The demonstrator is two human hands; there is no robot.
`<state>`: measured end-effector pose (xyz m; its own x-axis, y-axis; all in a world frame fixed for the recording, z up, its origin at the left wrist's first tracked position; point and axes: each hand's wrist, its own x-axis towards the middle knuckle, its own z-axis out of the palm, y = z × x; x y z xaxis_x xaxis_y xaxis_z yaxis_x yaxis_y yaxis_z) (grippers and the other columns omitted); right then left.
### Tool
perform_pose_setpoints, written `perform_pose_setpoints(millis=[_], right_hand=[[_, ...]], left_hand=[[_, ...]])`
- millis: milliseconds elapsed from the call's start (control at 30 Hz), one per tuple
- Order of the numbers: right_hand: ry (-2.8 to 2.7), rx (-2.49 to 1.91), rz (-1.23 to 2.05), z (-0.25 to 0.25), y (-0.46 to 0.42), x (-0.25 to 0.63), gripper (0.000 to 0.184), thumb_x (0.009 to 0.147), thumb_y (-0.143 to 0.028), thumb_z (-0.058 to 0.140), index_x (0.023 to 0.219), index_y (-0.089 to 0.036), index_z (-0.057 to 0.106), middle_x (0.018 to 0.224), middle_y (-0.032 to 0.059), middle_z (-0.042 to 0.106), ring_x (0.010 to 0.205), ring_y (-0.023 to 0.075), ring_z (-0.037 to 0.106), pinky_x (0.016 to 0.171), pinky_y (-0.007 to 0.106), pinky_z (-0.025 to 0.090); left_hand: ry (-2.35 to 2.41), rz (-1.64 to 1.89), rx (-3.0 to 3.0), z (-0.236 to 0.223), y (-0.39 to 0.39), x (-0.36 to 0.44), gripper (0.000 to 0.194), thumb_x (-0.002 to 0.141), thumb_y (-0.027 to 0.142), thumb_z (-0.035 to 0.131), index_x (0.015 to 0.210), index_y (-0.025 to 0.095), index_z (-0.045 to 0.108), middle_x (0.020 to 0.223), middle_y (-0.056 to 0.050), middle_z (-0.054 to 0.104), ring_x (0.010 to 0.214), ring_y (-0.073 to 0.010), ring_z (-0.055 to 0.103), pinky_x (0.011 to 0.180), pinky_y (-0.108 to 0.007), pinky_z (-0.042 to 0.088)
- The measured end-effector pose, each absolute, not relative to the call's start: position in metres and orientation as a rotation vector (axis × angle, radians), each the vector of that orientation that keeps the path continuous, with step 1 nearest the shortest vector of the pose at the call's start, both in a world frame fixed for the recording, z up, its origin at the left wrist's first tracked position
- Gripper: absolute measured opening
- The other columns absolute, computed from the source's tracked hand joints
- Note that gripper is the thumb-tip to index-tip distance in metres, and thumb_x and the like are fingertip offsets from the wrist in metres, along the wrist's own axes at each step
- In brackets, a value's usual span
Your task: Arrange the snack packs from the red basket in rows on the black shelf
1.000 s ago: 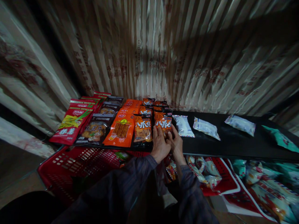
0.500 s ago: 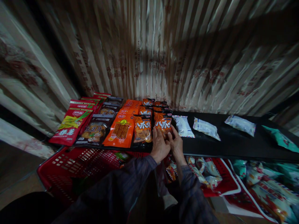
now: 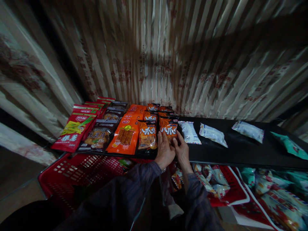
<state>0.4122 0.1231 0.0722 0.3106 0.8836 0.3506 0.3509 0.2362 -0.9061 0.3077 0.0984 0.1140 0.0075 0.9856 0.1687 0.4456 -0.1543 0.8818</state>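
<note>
At the front of the black shelf [image 3: 223, 157], my left hand [image 3: 165, 152] and my right hand [image 3: 181, 148] are on one small orange snack bag [image 3: 168, 128]. The left fingers lie along its left side, and the right fingers press its right side. Its lower part is hidden by the hands. A matching orange snack bag [image 3: 147, 136] lies just left, with several more behind in two rows. Right of my hands is a white snack packet [image 3: 190, 132], lying apart from the orange bag.
Further left are orange stick-snack packs [image 3: 124, 138], dark potato-chip packs [image 3: 97, 136] and red packs [image 3: 74, 128]. Rightward lie white packets [image 3: 213, 134] and a green packet [image 3: 290, 144]. Below stand a red basket [image 3: 60, 170] and filled containers [image 3: 243, 195]. A striped curtain [image 3: 156, 57] hangs behind.
The view has shifted very slightly. Both hands stay on the same orange bag, with the right fingers a little more spread along its side.
</note>
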Motion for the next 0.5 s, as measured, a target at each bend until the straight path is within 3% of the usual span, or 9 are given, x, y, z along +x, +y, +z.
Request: perform_pose_setpoints(millis=[167,300,400,500], right_hand=[[-1.208,-1.352,0.538,0.074,0.117,0.412,0.061,0.086,-0.056,0.053,0.133,-0.018,0.060,0.139,0.0123,0.060,0.130,0.0263,0.055,0.112,0.046,0.039],[-1.126,-1.326,0.580,0.078,0.114,0.418,0.060,0.086,-0.057,0.055,0.131,-0.019,0.061,0.139,0.0116,0.060,0.132,0.0265,0.053,0.114,0.047,0.037],[-1.022,-1.259,0.657,0.086,0.124,0.427,0.058,0.084,-0.057,0.058,0.127,-0.019,0.064,0.136,0.0115,0.063,0.129,0.0271,0.056,0.114,0.048,0.038],[-0.933,-1.149,0.757,0.096,0.153,0.439,0.055,0.081,-0.057,0.063,0.122,-0.021,0.066,0.131,0.0110,0.066,0.121,0.0274,0.062,0.111,0.049,0.042]], left_hand=[[1.467,1.156,1.665,0.123,0.110,0.303,0.079,0.074,0.016,0.055,0.150,0.012,0.032,0.163,-0.017,0.023,0.152,-0.0306,0.010,0.125,-0.046,0.011],[1.528,1.127,1.599,0.148,0.139,0.299,0.075,0.074,0.016,0.058,0.146,0.010,0.037,0.161,-0.019,0.026,0.151,-0.0304,0.017,0.124,-0.045,0.017],[1.595,1.133,1.474,0.170,0.173,0.291,0.059,0.080,0.019,0.055,0.138,0.009,0.048,0.154,-0.020,0.040,0.146,-0.0282,0.033,0.119,-0.041,0.029],[1.650,1.134,1.405,0.186,0.215,0.278,0.044,0.082,0.015,0.049,0.125,0.016,0.060,0.132,-0.013,0.063,0.124,-0.0233,0.058,0.104,-0.036,0.045]])
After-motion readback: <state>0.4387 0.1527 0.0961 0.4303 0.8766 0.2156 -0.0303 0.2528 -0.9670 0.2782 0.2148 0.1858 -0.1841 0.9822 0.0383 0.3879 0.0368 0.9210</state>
